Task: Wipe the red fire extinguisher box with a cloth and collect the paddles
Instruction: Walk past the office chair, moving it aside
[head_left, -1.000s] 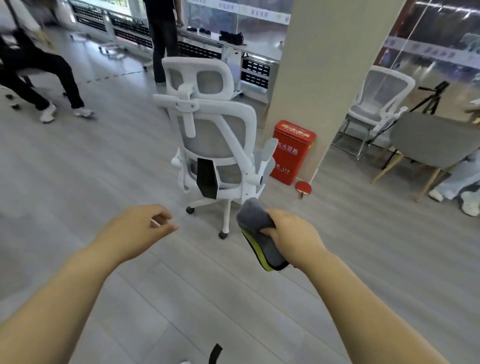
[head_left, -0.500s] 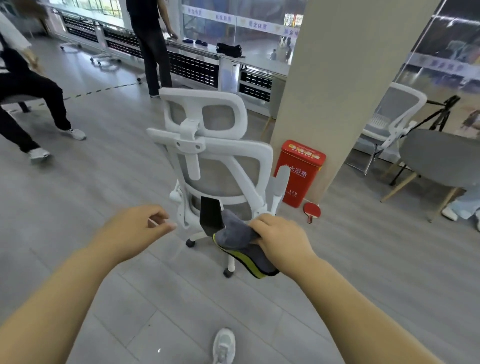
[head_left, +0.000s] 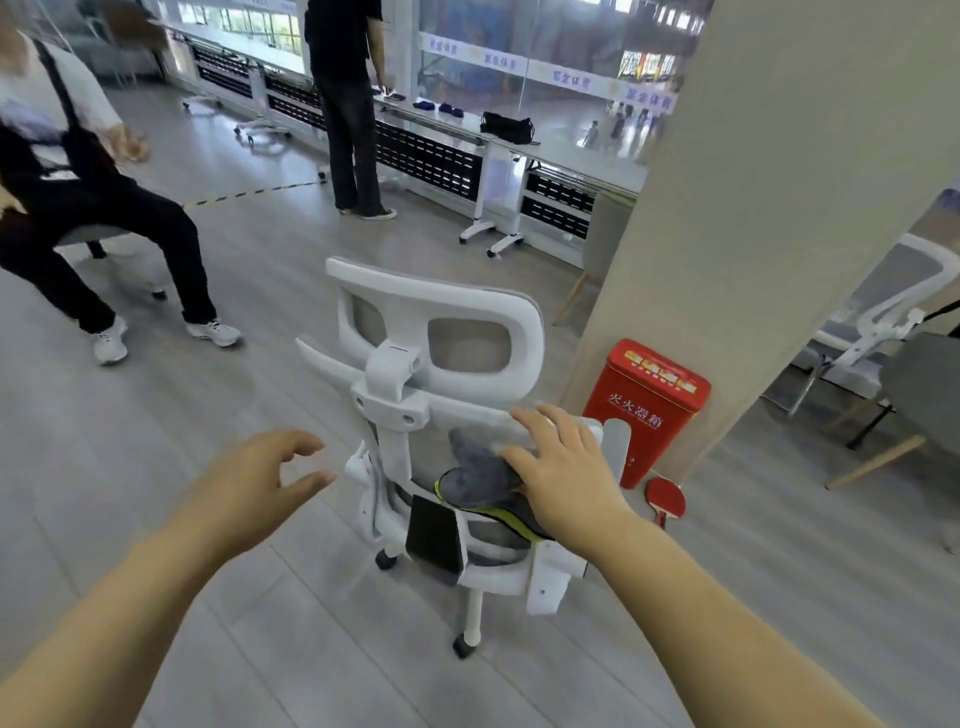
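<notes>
The red fire extinguisher box (head_left: 644, 415) stands on the floor against a beige pillar (head_left: 753, 208). A red paddle (head_left: 666, 498) lies on the floor at the box's right front corner. My right hand (head_left: 561, 467) holds a grey cloth (head_left: 478, 480) with a yellow-green edge under its thumb, while its spread fingers rest on the top rail of a white office chair's (head_left: 436, 322) backrest. The chair stands between me and the box and hides the box's lower left part. My left hand (head_left: 254, 478) hovers left of the chair with fingers loosely apart, holding nothing.
A seated person (head_left: 78, 197) is at the far left and another person (head_left: 348, 130) stands at a long white table by the windows. A white chair (head_left: 872, 312) and a grey chair (head_left: 924, 395) stand right of the pillar. Open grey floor lies around me.
I have come closer to the chair and box. My right hand rose with the cloth and its fingers spread onto the chair's backrest. My left hand opened its fingers.
</notes>
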